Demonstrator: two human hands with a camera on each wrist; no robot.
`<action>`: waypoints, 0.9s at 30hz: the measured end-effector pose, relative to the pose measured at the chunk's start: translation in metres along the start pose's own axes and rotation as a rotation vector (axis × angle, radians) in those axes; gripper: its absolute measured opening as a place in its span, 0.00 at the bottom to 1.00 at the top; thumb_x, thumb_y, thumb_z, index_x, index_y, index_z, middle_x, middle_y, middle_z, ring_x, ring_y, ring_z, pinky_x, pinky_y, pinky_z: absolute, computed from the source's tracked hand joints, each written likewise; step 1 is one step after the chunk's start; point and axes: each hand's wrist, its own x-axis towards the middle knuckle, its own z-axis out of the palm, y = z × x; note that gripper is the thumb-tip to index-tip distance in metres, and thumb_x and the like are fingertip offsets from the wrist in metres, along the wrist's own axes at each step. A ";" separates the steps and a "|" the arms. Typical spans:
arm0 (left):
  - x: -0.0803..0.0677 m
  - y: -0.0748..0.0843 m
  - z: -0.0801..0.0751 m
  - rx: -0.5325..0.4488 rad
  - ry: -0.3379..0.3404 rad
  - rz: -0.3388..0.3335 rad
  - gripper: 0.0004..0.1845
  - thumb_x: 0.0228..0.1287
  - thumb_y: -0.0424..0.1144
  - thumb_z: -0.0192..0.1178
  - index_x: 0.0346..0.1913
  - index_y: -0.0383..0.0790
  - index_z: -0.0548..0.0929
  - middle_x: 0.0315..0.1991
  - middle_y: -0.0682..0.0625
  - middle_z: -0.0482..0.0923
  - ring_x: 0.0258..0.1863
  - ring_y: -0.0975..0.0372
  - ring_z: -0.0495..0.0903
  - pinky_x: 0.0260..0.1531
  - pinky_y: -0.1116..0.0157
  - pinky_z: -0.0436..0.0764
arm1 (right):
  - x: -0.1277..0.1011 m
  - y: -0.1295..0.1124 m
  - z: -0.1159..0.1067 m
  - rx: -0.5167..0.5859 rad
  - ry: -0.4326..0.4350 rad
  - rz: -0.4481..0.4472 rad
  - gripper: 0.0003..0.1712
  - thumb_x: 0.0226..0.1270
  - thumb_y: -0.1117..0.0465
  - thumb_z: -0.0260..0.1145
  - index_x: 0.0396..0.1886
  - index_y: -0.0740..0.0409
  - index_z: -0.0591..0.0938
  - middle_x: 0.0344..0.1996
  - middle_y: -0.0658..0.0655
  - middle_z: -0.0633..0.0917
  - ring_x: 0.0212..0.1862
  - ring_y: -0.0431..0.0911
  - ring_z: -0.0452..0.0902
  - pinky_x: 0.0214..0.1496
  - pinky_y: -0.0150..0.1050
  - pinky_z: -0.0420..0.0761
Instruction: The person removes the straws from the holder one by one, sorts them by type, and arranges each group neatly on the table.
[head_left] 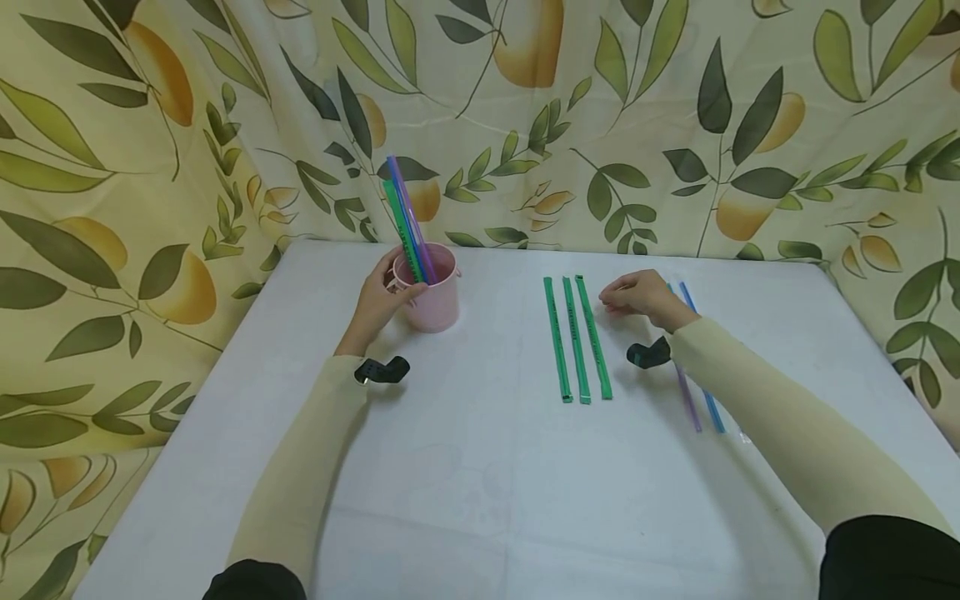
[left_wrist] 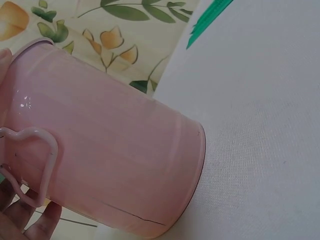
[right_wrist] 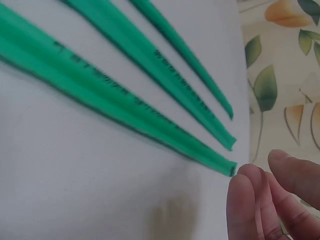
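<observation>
A pink metal cup (head_left: 438,304) stands at the back left of the white table (head_left: 480,500) with green, blue and purple straws (head_left: 408,221) leaning in it. My left hand (head_left: 392,283) grips the cup by its side and rim. In the left wrist view the cup (left_wrist: 115,165) fills the frame, with its heart-shaped handle (left_wrist: 30,165) next to my fingers (left_wrist: 40,222). Three green straws (head_left: 577,337) lie side by side at the centre right. My right hand (head_left: 611,300) hovers at their far ends and holds nothing. Its fingertips (right_wrist: 250,200) are just short of the nearest green straw (right_wrist: 125,100).
A blue straw (head_left: 708,400) and a purple straw (head_left: 688,396) lie to the right, partly under my right forearm. A leaf-and-fruit patterned cloth (head_left: 675,125) hangs behind and around the table. The table's edges run close on the left and right.
</observation>
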 end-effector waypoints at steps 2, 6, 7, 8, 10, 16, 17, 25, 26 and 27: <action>0.000 0.000 0.000 -0.001 -0.001 0.001 0.41 0.58 0.40 0.66 0.72 0.49 0.57 0.72 0.47 0.58 0.70 0.52 0.60 0.69 0.53 0.63 | 0.000 -0.004 -0.002 0.021 0.006 -0.015 0.22 0.66 0.60 0.62 0.54 0.71 0.75 0.32 0.49 0.84 0.30 0.36 0.80 0.49 0.39 0.84; 0.001 0.001 0.001 0.002 0.002 -0.003 0.41 0.58 0.40 0.66 0.72 0.49 0.57 0.72 0.47 0.58 0.71 0.52 0.59 0.70 0.53 0.62 | 0.001 -0.014 -0.004 0.075 0.017 -0.063 0.22 0.65 0.60 0.63 0.53 0.73 0.75 0.33 0.53 0.85 0.31 0.37 0.82 0.47 0.38 0.85; 0.000 0.002 0.001 0.003 0.004 -0.005 0.41 0.58 0.40 0.66 0.72 0.49 0.57 0.71 0.47 0.58 0.71 0.52 0.59 0.70 0.52 0.62 | 0.001 -0.017 -0.004 0.075 0.019 -0.075 0.22 0.65 0.60 0.63 0.52 0.73 0.75 0.35 0.54 0.85 0.32 0.38 0.82 0.47 0.38 0.85; 0.000 0.002 0.001 0.006 0.005 -0.008 0.41 0.58 0.40 0.66 0.72 0.49 0.57 0.71 0.47 0.58 0.71 0.52 0.59 0.70 0.52 0.62 | 0.001 -0.020 -0.004 0.076 0.020 -0.088 0.22 0.65 0.60 0.63 0.52 0.73 0.75 0.37 0.57 0.85 0.34 0.40 0.83 0.48 0.39 0.85; 0.000 0.002 0.001 0.005 0.008 -0.007 0.41 0.58 0.40 0.66 0.72 0.48 0.57 0.71 0.47 0.59 0.70 0.51 0.60 0.70 0.52 0.62 | 0.002 -0.028 -0.003 0.072 0.023 -0.109 0.22 0.65 0.60 0.62 0.52 0.73 0.76 0.35 0.55 0.85 0.37 0.42 0.84 0.50 0.41 0.84; 0.000 0.001 -0.001 0.001 0.007 -0.014 0.41 0.58 0.40 0.65 0.72 0.48 0.57 0.72 0.47 0.58 0.71 0.52 0.59 0.70 0.52 0.62 | 0.003 -0.054 0.003 0.078 0.018 -0.139 0.21 0.66 0.59 0.62 0.53 0.71 0.76 0.33 0.50 0.84 0.33 0.38 0.82 0.48 0.38 0.85; 0.000 0.001 -0.001 0.001 0.006 -0.017 0.41 0.58 0.40 0.65 0.72 0.48 0.57 0.72 0.47 0.58 0.71 0.52 0.59 0.70 0.52 0.62 | 0.003 -0.059 0.004 0.075 0.016 -0.143 0.21 0.66 0.59 0.62 0.53 0.70 0.76 0.33 0.50 0.84 0.32 0.36 0.82 0.49 0.39 0.84; -0.001 0.002 0.000 -0.009 0.005 0.002 0.40 0.58 0.40 0.65 0.72 0.48 0.57 0.71 0.46 0.59 0.70 0.52 0.60 0.69 0.53 0.64 | 0.005 -0.089 0.015 0.077 0.002 -0.195 0.20 0.66 0.57 0.62 0.52 0.66 0.77 0.41 0.57 0.83 0.33 0.37 0.81 0.42 0.32 0.85; -0.001 0.001 0.000 -0.007 0.006 0.002 0.40 0.58 0.40 0.65 0.72 0.48 0.57 0.71 0.46 0.58 0.70 0.52 0.60 0.69 0.53 0.64 | 0.004 -0.093 0.017 0.079 0.001 -0.205 0.20 0.66 0.57 0.62 0.52 0.65 0.77 0.42 0.57 0.83 0.34 0.38 0.82 0.40 0.31 0.85; -0.001 0.001 0.000 -0.004 0.005 0.001 0.40 0.58 0.40 0.65 0.72 0.48 0.57 0.71 0.46 0.58 0.70 0.52 0.60 0.69 0.53 0.63 | 0.004 -0.095 0.018 0.081 0.004 -0.213 0.20 0.66 0.57 0.62 0.51 0.65 0.77 0.40 0.56 0.83 0.34 0.38 0.82 0.40 0.31 0.85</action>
